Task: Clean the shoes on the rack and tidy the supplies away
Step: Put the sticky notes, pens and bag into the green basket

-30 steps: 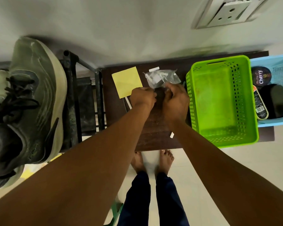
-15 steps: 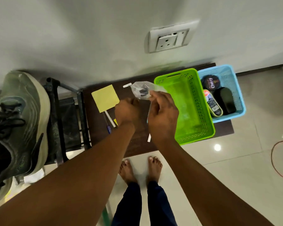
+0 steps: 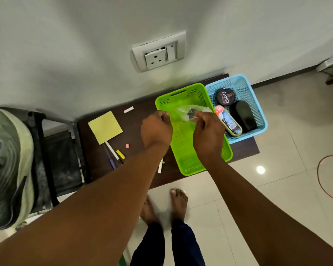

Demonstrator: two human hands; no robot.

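A: How does the tabletop [image 3: 135, 131] lie?
B: It is dark, with its far edge against the wall. The green basket [image 3: 188, 156] juts over the near edge, and the blue basket [image 3: 258, 114], touching it on the right, reaches the right end. On the left stands a black rack [image 3: 52, 150] carrying a grey-green shoe [image 3: 6, 169].

A: What do the baskets hold?
B: The blue one has a polish tin [image 3: 225, 96], a polish bottle [image 3: 228, 120] and a black brush [image 3: 242, 116]. The green one shows only its bare floor.

A: And the hands?
B: Both are over the green basket's far half. The right hand [image 3: 208, 131] has its fingers pinched on a clear plastic bag [image 3: 188, 113] with something dark inside. The left hand [image 3: 156, 129] is curled; I cannot tell whether it grips the bag's edge.

A: Loose things?
B: A yellow notepad [image 3: 105, 126], pens [image 3: 113, 154] and chalk pieces [image 3: 128, 109] lie on the left part.
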